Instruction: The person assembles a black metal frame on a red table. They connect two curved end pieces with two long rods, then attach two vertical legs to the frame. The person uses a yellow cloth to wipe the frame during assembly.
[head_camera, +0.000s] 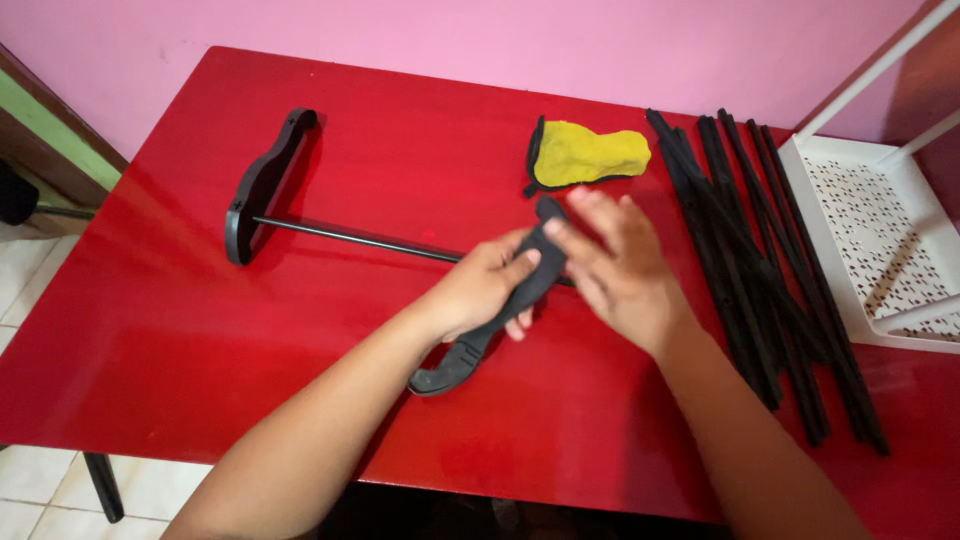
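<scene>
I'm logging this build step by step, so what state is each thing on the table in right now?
Left hand: gripping the black curved end piece.
Right hand: fingers on the piece's upper end.
Thin black rod: fixed into the other end piece, which stands on edge.
Black rods: loose pile, flat.
Yellow cloth: crumpled, lying apart.
White shelf: beside the rods.

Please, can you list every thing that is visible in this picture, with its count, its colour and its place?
table: one, red, fills most of the view
end piece: one, black, standing at far left, joined to the rod
rod: one, black, thin, runs from that piece toward the hands
curved piece: one, black, held at the centre
cloth: one, yellow with black edge, far centre
bars: a pile, count unclear, black, right side
perforated shelf: one, white, right edge
left hand: grips the curved piece
right hand: fingers on its upper end
</scene>
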